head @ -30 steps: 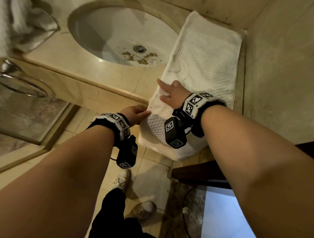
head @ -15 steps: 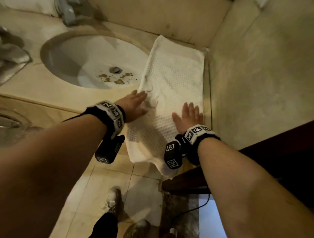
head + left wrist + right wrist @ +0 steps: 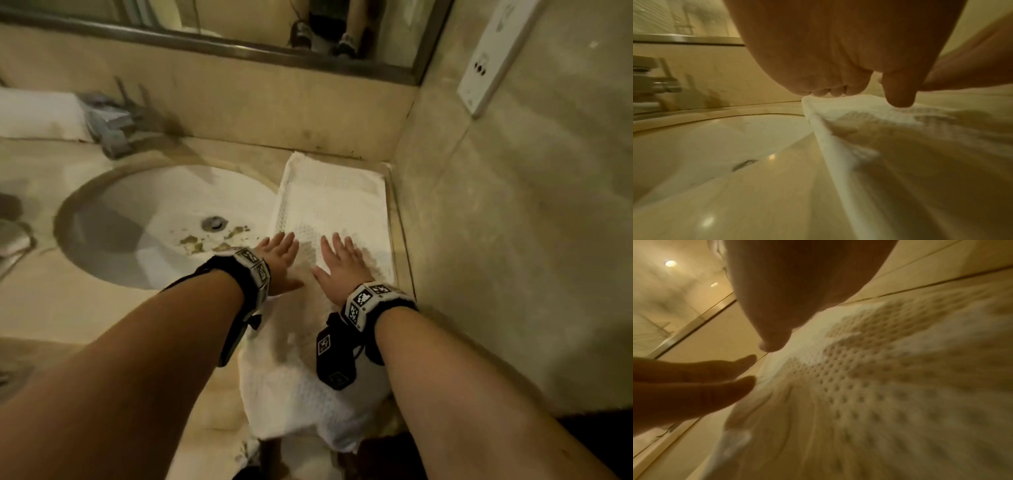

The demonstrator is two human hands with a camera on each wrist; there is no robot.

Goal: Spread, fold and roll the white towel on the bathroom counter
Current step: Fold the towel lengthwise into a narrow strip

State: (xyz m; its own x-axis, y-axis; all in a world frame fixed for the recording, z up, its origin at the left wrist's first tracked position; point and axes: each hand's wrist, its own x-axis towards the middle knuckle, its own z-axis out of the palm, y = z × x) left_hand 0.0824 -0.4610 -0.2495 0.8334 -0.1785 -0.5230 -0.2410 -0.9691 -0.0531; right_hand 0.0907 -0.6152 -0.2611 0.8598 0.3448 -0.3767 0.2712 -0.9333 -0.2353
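Observation:
The white waffle-weave towel [image 3: 329, 202] lies in a long strip on the beige counter [image 3: 68, 308] right of the sink, its far end near the back wall and its near end hanging over the front edge. My left hand [image 3: 279, 255] lies flat with straight fingers on the towel's left side beside the basin. Next to it, my right hand [image 3: 342, 260] lies flat with spread fingers on the towel's right side. In the left wrist view the towel [image 3: 900, 138] runs under the left hand [image 3: 838, 73]. The right wrist view shows the dotted weave of the towel [image 3: 890, 386] below the right hand [image 3: 774, 313].
The oval sink [image 3: 164, 222], with brown debris by its drain, adjoins the towel's left edge. A faucet [image 3: 109, 126] stands at the back left. The side wall [image 3: 513, 240] runs along the towel's right edge, a mirror [image 3: 239, 31] above the back wall. Another white towel [image 3: 37, 114] lies far left.
Both hands have slid away from me along the towel, from its near end to its middle. They now lie side by side, flat. The small bump on the towel's left edge is gone.

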